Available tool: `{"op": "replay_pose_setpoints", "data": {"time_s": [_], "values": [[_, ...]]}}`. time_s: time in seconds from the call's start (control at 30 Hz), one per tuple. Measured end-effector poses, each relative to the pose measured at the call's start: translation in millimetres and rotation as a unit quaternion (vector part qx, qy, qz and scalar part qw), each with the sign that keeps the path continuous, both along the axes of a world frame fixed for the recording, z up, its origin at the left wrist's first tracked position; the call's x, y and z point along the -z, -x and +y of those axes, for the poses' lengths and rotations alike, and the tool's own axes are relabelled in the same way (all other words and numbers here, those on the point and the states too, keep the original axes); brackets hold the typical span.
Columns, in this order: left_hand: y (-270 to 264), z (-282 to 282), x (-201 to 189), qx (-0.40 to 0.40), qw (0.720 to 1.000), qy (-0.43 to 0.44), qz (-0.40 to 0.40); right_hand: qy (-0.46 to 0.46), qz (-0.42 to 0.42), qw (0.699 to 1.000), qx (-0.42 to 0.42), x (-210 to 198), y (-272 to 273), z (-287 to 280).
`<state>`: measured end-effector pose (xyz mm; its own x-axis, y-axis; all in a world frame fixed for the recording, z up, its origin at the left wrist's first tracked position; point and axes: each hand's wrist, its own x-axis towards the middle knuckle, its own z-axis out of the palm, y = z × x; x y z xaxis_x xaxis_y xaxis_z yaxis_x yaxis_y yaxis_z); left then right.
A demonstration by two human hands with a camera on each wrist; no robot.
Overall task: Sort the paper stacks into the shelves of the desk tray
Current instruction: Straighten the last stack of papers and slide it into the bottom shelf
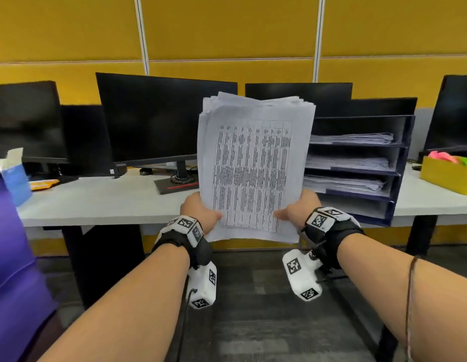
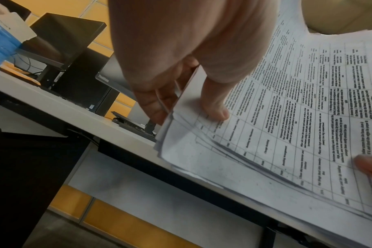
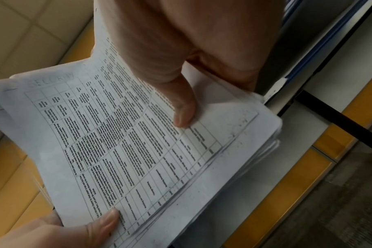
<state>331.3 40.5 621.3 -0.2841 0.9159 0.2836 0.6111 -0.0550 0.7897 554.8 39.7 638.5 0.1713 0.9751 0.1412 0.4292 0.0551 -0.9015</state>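
Note:
A thick stack of printed sheets (image 1: 254,165) stands raised in front of me, above the desk's near edge. My left hand (image 1: 201,210) grips its lower left corner, thumb on the top page and fingers behind (image 2: 157,107). At the lower right corner my right hand (image 1: 297,209) holds it the same way, thumb (image 3: 184,114) pressed on the top sheet (image 3: 117,142). The dark blue desk tray (image 1: 399,173) stands on the desk just right of the stack. Its three upper shelves hold paper piles (image 1: 352,138); the lowest shelf looks bare.
Black monitors (image 1: 159,118) line the white desk (image 1: 101,202) behind and left of the stack. A blue tissue box (image 1: 14,176) sits far left, a yellow box (image 1: 449,173) far right. A person in purple (image 1: 15,270) stands at my left. Yellow partition panels back the desk.

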Motion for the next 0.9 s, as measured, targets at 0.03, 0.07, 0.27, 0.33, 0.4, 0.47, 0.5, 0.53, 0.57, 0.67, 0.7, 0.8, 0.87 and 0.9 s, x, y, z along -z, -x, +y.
{"op": "replay_pose_setpoints", "data": {"time_s": [0.03, 0.07, 0.27, 0.33, 0.4, 0.47, 0.5, 0.53, 0.57, 0.67, 0.7, 0.8, 0.87, 0.9], "values": [[2.8, 6.5, -3.3, -0.003, 1.000, 0.003, -0.001, -0.005, 0.008, 1.000, 0.000, -1.9, 2.5, 8.5], [6.1, 12.8, -7.9, -0.005, 1.000, 0.004, 0.001, -0.008, 0.015, 1.000, 0.001, -4.7, 5.1, 16.0], [31.0, 56.5, -37.0, -0.025, 0.999, -0.006, 0.023, -0.035, 0.040, 0.999, -0.002, -26.1, 30.5, 70.9], [41.2, 76.0, -40.0, -0.047, 0.999, 0.000, 0.025, -0.043, 0.039, 0.998, 0.001, -29.1, 42.3, 94.3], [50.1, 92.4, -38.4, -0.058, 0.998, 0.010, 0.030, -0.045, 0.037, 0.998, -0.001, -29.1, 54.4, 112.2], [60.8, 112.5, -35.0, -0.062, 0.997, 0.021, 0.042, -0.045, 0.043, 0.998, -0.008, -24.5, 68.2, 136.2], [64.9, 122.4, -32.5, -0.062, 0.997, 0.027, 0.043, -0.043, 0.046, 0.998, -0.010, -20.8, 73.3, 146.7], [68.8, 130.8, -29.9, -0.061, 0.997, 0.034, 0.043, -0.041, 0.048, 0.998, -0.013, -16.6, 77.0, 156.3], [72.4, 138.1, -26.3, -0.062, 0.996, 0.049, 0.044, -0.038, 0.051, 0.998, -0.014, -11.2, 80.1, 164.6], [80.1, 149.8, -16.0, -0.029, 0.995, 0.073, 0.055, -0.043, 0.062, 0.996, -0.036, 1.8, 85.0, 174.9], [83.4, 154.5, -13.3, -0.004, 0.996, 0.070, 0.047, -0.057, 0.069, 0.995, -0.043, 3.1, 86.2, 175.6], [92.2, 162.8, -16.3, 0.053, 0.998, 0.016, -0.031, -0.101, 0.082, 0.990, -0.059, -3.1, 85.8, 173.9], [93.2, 164.1, -25.4, 0.058, 0.992, -0.040, -0.105, -0.126, 0.070, 0.988, -0.055, -14.1, 83.6, 169.3], [90.4, 162.0, -32.5, 0.060, 0.985, -0.066, -0.145, -0.139, 0.059, 0.987, -0.049, -19.4, 82.4, 168.1]]}}
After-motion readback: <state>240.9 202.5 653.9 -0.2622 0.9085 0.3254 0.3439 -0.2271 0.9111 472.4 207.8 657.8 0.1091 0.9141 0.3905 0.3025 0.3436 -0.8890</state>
